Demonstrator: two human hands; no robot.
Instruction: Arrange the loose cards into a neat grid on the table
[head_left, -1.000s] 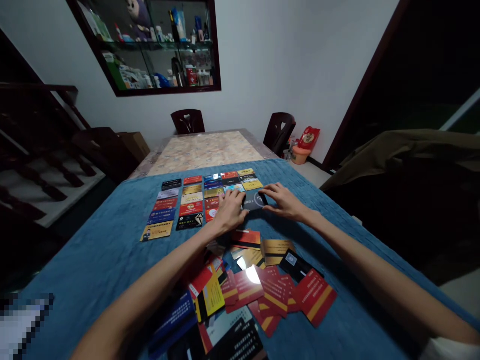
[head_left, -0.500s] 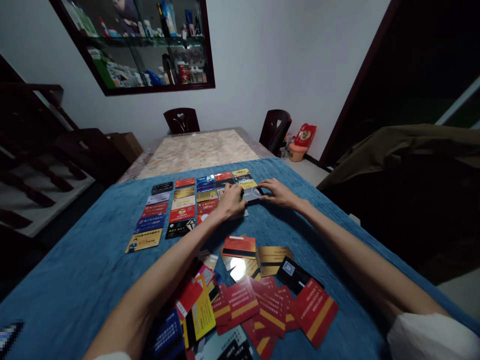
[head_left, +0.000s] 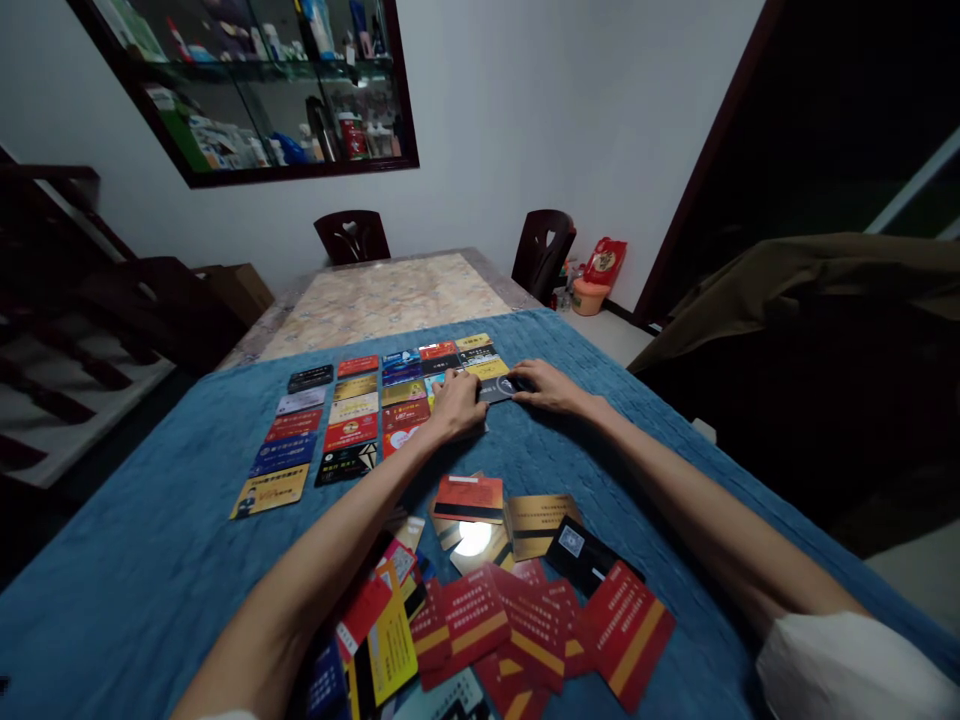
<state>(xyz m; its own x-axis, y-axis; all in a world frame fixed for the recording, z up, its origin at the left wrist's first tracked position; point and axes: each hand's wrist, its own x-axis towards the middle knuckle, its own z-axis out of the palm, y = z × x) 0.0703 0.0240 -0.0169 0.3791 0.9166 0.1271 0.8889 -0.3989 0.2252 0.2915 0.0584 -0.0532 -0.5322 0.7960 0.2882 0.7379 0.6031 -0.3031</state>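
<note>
A grid of plastic cards point(head_left: 352, 410) lies in neat rows on a blue cloth point(head_left: 150, 560). Both hands rest on a dark grey card point(head_left: 498, 388) at the grid's right end. My left hand point(head_left: 455, 404) lies flat, fingers stretched onto that card's left edge and over the cards beside it. The fingertips of my right hand point(head_left: 550, 386) press the card's right edge, fingers extended. A loose heap of cards point(head_left: 510, 600), mostly red with gold stripes, sits close to me between my forearms.
Beyond the cloth the marbled table top point(head_left: 382, 300) runs to two dark chairs point(head_left: 352, 236) at the wall. A glass cabinet point(head_left: 255, 80) hangs above. Stairs are at the left, a draped brown cloth point(head_left: 810, 290) at the right.
Both hands slid the dark grey card a little farther away, up against the right column of the grid. The camera tilted slightly down and to the right.
</note>
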